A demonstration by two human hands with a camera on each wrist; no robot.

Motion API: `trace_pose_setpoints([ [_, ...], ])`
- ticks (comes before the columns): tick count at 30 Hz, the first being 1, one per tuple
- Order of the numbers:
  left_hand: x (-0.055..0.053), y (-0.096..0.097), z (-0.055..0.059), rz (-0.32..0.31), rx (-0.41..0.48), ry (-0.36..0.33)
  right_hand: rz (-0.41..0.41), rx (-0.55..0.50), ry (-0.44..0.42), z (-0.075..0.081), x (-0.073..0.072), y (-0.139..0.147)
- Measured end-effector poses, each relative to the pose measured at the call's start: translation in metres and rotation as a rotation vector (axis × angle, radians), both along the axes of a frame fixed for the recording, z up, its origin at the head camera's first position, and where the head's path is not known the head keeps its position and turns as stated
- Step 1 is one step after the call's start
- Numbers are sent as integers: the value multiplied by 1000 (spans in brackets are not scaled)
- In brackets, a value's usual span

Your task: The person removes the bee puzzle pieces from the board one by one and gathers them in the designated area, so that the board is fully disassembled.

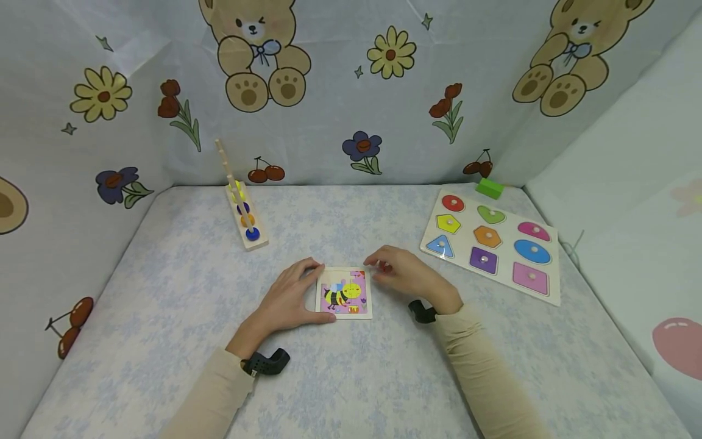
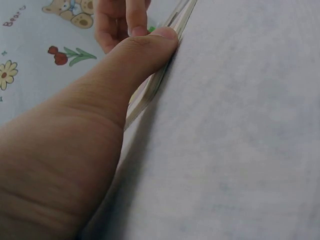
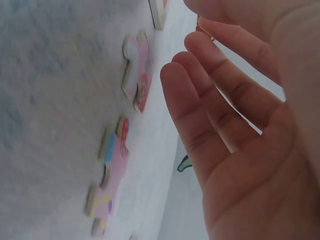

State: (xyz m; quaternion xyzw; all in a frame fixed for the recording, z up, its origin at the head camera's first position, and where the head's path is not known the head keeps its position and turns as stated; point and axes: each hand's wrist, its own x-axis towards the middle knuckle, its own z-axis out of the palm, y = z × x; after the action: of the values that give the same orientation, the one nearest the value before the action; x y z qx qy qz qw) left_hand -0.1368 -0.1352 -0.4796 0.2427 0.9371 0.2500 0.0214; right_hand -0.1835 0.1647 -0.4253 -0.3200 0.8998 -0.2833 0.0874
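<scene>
A small square bee jigsaw puzzle [image 1: 343, 296] lies on the table, its pale wooden rim all round. Bare board shows in its upper left part. My left hand [image 1: 293, 296] grips the puzzle at its left side, thumb along the near edge and fingers by the far left corner. Above the table at the puzzle's upper right hovers my right hand [image 1: 408, 274], fingers loosely bent, with no held piece visible. Beside it, the right wrist view shows a pink puzzle piece [image 3: 137, 70] and another pink and blue piece [image 3: 112, 167] on the table.
At the back left stands a wooden peg stacker [image 1: 255, 243] with coloured discs. A shape puzzle board [image 1: 507, 271] with knobbed shapes lies on the right, a green block [image 1: 490, 188] behind it. Printed cloth [image 1: 323, 134] hangs along the back.
</scene>
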Motion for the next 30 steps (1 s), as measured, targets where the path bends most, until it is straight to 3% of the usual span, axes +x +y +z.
trace_pose_setpoints([
  [17,-1,0,0,-8,2,6,115,57,80,-9,7,-24],
  [30,-1,0,-2,-6,-1,17,130,59,122,-11,9,-27],
])
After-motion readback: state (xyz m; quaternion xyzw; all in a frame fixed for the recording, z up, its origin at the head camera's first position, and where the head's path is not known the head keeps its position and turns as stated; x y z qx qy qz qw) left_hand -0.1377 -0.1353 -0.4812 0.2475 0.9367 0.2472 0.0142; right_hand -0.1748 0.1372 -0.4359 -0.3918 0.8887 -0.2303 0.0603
